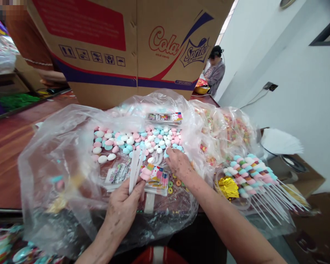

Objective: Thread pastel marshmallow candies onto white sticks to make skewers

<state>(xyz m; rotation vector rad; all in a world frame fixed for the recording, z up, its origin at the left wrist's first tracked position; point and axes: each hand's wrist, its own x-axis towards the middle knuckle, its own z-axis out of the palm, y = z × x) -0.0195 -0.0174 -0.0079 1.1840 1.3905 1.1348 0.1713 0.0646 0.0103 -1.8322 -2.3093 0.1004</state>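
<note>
My left hand (123, 201) is closed around several flat white sticks (134, 170) that point up and away from me. Pink candy pieces (145, 173) show at its thumb and fingertips. At the near edge of a spread of pink, white and blue egg-shaped candies (136, 140), my right hand (178, 163) has its fingers pinched together, with a blue candy (166, 154) at the tips. Between and beyond the hands lie printed labels (161, 183). Small ring candies (178, 182) sit below the right hand.
A large cardboard box (101, 88) stands behind the candies. Clear plastic bags (52, 146) surround the work area. To the right are a bundle of finished candy skewers (253, 172), gold tinsel (228, 187) and bagged ring candies (225, 128). Two other people are farther back.
</note>
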